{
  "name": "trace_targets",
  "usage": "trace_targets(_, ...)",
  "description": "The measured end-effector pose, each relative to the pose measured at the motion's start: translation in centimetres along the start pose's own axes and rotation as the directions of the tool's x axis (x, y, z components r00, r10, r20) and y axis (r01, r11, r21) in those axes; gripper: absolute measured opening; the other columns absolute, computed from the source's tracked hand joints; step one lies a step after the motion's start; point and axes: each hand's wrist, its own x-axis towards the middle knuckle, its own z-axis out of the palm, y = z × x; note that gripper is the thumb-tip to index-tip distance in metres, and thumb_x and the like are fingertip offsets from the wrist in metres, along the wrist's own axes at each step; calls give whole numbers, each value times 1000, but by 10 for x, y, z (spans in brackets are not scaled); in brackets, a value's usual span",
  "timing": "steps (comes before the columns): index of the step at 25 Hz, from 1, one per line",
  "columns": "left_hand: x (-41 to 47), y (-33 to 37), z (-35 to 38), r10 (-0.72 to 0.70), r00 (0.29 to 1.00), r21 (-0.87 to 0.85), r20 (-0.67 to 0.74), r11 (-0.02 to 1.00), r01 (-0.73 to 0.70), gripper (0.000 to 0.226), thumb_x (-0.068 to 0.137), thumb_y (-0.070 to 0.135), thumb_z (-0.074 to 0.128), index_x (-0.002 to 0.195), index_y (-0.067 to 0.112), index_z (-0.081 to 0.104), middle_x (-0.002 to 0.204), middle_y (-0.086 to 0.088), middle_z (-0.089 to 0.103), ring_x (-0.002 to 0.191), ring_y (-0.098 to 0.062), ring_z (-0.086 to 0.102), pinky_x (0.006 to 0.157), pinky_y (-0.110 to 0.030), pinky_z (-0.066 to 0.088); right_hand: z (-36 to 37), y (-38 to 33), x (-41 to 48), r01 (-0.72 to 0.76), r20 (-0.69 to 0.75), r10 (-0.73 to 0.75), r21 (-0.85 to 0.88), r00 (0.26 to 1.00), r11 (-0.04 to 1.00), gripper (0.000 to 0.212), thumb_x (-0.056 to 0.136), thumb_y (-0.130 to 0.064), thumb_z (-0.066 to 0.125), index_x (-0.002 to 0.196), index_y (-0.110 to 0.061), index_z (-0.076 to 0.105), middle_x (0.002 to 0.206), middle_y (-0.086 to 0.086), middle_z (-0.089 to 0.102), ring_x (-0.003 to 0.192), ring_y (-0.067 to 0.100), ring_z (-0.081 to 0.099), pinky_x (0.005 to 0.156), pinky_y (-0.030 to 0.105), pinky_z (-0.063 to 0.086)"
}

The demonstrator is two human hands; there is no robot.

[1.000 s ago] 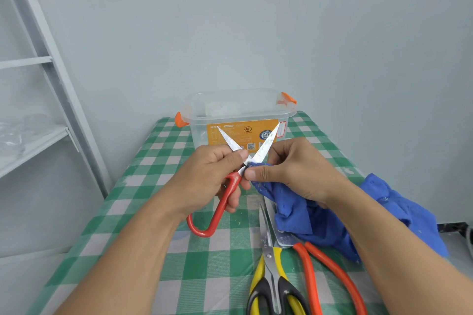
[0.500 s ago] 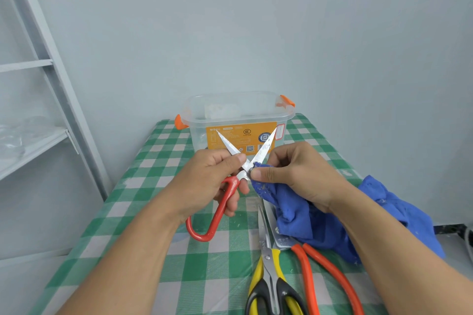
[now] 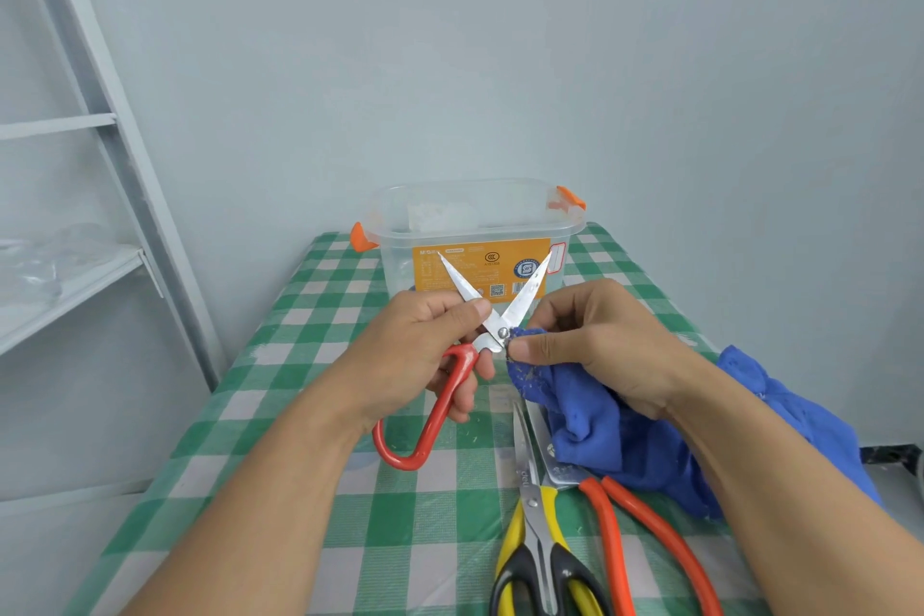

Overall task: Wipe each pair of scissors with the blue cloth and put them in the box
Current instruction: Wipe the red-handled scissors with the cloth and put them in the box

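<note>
1. The left hand (image 3: 425,345) grips the red-handled scissors (image 3: 462,358) near the pivot, with the blades spread wide and pointing to 12 o'clock. I'd hold that grip firm so the blades can't snap together.
2. Behind the tips, at 12 o'clock, the clear box (image 3: 400,265) stands with its top open.
3. The right hand (image 3: 595,345) pinches a fold of the blue cloth (image 3: 600,425) against the pivot. It's best to stroke outward along the flat of the blade, fingers off the edge.
4. At 5 o'clock, yellow-handled scissors (image 3: 537,530) and orange-handled scissors (image 3: 607,530) lie waiting, the orange pair partly under the cloth.
</note>
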Motion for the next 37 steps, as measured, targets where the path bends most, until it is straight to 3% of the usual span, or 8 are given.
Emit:
trace_targets(2, 0, -1, -1, -4, 1000, -10, -8, 1000, 4, 38, 103, 28, 51, 96, -10, 55, 74, -19, 69, 45, -24, 58, 49, -34, 53, 3, 0, 0, -4, -54, 2, -19, 999, 1000, 36, 71, -20, 90, 66, -1, 61, 62, 13, 53, 58, 20, 43, 58, 30, 36)
trace_targets(6, 0, -3, 1, -11, 1000, -13, -16, 1000, 11, 33, 103, 27, 51, 89, -2, 59, 71, -17, 68, 45, -25, 58, 49, -35, 53, 14, 1, 2, 28, -162, -48, -125, 986, 992, 55, 72, -35, 89, 64, 3, 50, 56, 5, 38, 52, 15, 32, 50, 23, 27)
trace_targets(10, 2, -1, 4, -11, 1000, -22, -13, 1000, 11, 30, 104, 27, 51, 86, 4, 59, 69, -16, 67, 44, -25, 57, 48, -34, 53, 18, 0, 4, 35, -198, -53, -95, 979, 995, 57, 75, -37, 87, 54, -13, 40, 50, -3, 29, 47, 13, 27, 47, 19, 25)
trace_targets(18, 3, -5, 1, -32, 999, -10, -21, 999, 31, 39, 103, 27, 52, 101, -12, 54, 73, -18, 68, 44, -25, 57, 47, -33, 52, 9, 5, 6, -52, -119, 66, 119, 991, 992, 53, 71, -26, 88, 66, 13, 53, 61, 15, 43, 59, 26, 37, 57, 32, 33)
trace_targets(24, 2, -6, 2, -38, 999, -27, -21, 999, 37, 32, 104, 26, 51, 91, -3, 57, 71, -17, 67, 44, -25, 56, 47, -33, 53, 6, 5, 4, -72, -63, 74, 45, 995, 996, 32, 65, -18, 91, 63, -3, 63, 61, 13, 56, 56, 20, 49, 57, 30, 42)
trace_targets(29, 2, -3, 4, -29, 999, -23, -29, 999, 28, 30, 104, 26, 51, 86, 3, 59, 68, -16, 67, 43, -25, 57, 47, -32, 52, 18, 4, 7, -10, -165, 7, -21, 986, 1000, 55, 72, -32, 89, 52, -13, 42, 51, 2, 34, 48, 15, 31, 49, 24, 28)
trace_targets(35, 3, -6, 3, -29, 999, -13, -38, 999, 29, 36, 104, 27, 51, 97, -9, 55, 72, -18, 68, 43, -25, 57, 47, -33, 52, 11, 8, 9, -46, -145, 67, 142, 987, 989, 52, 72, -24, 89, 63, 10, 51, 60, 15, 45, 57, 25, 39, 60, 34, 35)
trace_targets(37, 3, -6, 4, -31, 999, -12, -38, 999, 31, 38, 104, 26, 50, 100, -12, 55, 72, -19, 68, 44, -25, 57, 47, -33, 53, 8, 8, 8, -53, -117, 67, 118, 991, 992, 47, 71, -23, 89, 62, 8, 55, 61, 16, 47, 59, 26, 41, 61, 35, 36)
